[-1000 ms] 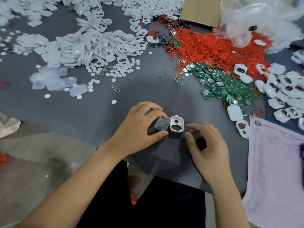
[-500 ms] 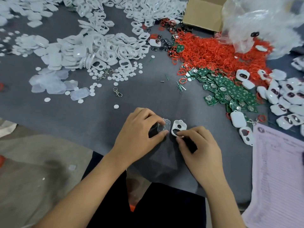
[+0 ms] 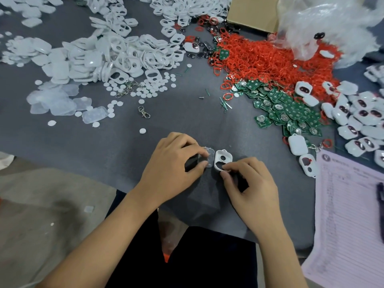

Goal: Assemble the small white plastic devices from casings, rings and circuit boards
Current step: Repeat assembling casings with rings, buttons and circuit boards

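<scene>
We work at the near edge of the grey table (image 3: pixel 170 113), keeping both parts close so they can meet. Our left hand (image 3: pixel 176 163) pinches a translucent pad (image 3: pixel 209 157) between thumb and curled fingers, holding it just beside the white casing (image 3: pixel 223 160). Our right hand (image 3: pixel 249 183) pinches the casing's near rim between thumb and forefinger, tilting its 2 openings upward, probably to seat the pad inside. Red rings (image 3: pixel 270 61) and green circuit boards (image 3: pixel 286 109) wait within reach on our right, beside finished devices (image 3: pixel 361 121).
</scene>
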Demonstrator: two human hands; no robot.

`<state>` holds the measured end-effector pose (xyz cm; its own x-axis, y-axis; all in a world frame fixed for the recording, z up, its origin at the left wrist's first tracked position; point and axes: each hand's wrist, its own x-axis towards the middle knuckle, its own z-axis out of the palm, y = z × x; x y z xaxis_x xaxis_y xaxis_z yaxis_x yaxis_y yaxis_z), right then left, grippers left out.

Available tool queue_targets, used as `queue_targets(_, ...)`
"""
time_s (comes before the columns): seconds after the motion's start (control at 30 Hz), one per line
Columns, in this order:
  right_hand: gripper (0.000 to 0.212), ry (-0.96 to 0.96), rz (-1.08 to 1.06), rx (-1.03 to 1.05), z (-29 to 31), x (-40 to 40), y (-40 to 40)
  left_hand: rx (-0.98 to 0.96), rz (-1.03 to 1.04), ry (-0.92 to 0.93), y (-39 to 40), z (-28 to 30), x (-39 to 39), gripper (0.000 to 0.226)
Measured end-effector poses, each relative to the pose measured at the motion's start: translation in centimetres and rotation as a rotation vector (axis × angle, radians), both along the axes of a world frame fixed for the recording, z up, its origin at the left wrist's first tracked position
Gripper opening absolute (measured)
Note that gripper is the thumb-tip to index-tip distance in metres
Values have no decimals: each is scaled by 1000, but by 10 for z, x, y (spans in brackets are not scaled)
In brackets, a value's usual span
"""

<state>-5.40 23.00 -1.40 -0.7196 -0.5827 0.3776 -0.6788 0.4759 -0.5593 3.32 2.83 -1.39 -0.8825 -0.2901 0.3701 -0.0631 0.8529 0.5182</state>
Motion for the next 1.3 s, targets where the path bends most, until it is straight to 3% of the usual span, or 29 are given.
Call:
queue_targets(0.43,20,-22,-2,-60,2,4,1,16,-2,11,0,-1,1,21)
queue_targets(0.6,15,100,38,-105,3,12,-9,79,105,85,-6,0,6,16)
queue_targets(0.73,14,152,96,-219,4,23,-65,-3,278,123,-31,-5,25,11)
queue_targets(0.97,13,133,274,-241,8,50,-191,2,458,202,-111,-2,63,9)
queue_targets(1.3,25,182,251,-202,12,54,-294,8,646,126,-192,5,71,19)
